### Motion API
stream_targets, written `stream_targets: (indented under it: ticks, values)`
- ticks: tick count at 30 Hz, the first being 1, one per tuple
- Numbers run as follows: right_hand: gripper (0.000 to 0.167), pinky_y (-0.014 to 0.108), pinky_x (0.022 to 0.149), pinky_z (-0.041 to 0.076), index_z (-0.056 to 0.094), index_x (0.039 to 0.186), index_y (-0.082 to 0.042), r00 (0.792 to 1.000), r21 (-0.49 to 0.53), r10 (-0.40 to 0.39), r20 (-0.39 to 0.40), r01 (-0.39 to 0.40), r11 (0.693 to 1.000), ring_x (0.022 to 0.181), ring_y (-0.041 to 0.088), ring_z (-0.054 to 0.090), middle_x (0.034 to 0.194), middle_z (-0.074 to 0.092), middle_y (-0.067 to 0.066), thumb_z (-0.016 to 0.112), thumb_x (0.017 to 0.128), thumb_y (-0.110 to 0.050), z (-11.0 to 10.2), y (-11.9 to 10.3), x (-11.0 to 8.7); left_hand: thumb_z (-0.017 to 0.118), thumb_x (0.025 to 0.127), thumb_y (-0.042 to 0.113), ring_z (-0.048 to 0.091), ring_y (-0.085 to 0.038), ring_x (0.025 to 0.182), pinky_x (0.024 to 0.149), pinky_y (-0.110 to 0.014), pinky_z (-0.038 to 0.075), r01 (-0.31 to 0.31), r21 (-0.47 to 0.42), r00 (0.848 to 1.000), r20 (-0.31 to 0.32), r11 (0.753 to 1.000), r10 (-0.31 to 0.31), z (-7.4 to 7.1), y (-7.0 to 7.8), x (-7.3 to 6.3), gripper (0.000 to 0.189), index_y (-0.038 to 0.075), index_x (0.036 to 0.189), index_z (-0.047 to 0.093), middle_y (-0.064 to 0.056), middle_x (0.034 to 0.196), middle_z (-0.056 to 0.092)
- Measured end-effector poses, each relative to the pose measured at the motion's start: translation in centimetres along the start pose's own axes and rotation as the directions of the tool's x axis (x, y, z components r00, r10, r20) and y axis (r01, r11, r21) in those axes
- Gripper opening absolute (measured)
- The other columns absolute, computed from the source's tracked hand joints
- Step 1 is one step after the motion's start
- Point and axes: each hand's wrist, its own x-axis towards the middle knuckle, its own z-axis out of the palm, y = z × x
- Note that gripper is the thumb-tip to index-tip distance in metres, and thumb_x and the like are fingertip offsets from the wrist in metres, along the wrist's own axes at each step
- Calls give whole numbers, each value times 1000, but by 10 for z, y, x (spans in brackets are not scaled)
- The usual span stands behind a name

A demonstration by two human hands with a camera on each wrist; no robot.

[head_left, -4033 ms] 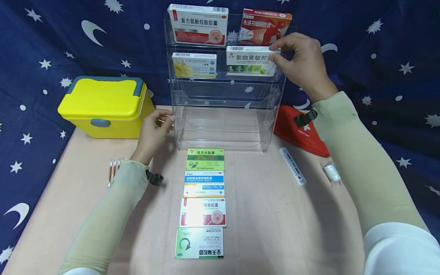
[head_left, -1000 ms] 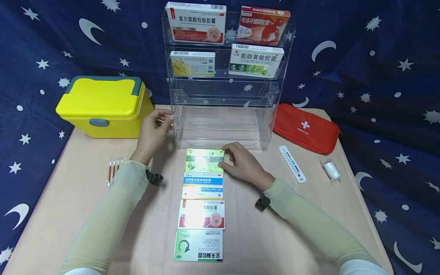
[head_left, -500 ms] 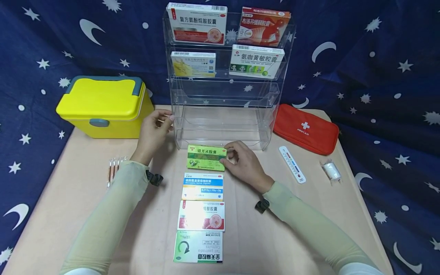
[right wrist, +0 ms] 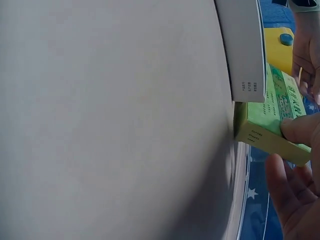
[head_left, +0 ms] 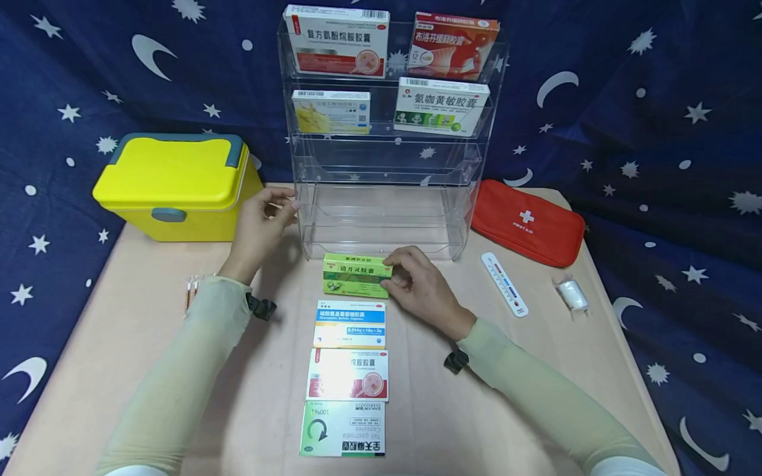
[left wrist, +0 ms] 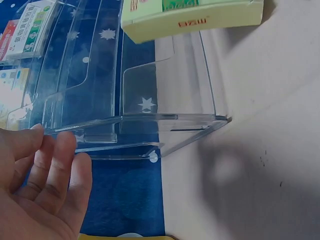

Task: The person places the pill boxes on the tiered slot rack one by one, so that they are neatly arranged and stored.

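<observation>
My right hand (head_left: 424,287) pinches the right end of a green medicine box (head_left: 356,276), thumb on its front face. The box is tipped up in front of the clear display rack (head_left: 381,228); its top edge shows. In the right wrist view, the thumb (right wrist: 300,129) presses the printed face of that box. My left hand (head_left: 258,228) holds the rack's left side edge between thumb and fingertips, as the left wrist view shows at the clear side panel (left wrist: 125,120). Below the green box lie a blue-and-white box (head_left: 350,324), a red-and-white box (head_left: 348,375) and a white-and-green box (head_left: 342,428).
Several medicine boxes, such as a red box (head_left: 454,46) and a white box (head_left: 442,106), stand on the rack's upper two tiers. A yellow case (head_left: 172,192), cotton swabs (head_left: 192,291), a red first-aid pouch (head_left: 530,225), a thermometer strip (head_left: 505,284) and a wrapped white roll (head_left: 571,294) lie around.
My right hand has let go of the white box on the second tier, come down and gripped the green box, which has tipped up off the row. My left hand stays at the rack.
</observation>
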Motion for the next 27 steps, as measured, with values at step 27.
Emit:
stream_targets:
  ticks: [27]
  values:
    - [29,21,63,53,68,113,6,935,269,18,-355,84,959,94,20,69,119,57,10,78,86,7,-105,-66,137,68,99,11,60,-22,81,68,-20,53,-57,-26,998,18,998,58,-4,-4,3,27,0,124,65,-13,103,65]
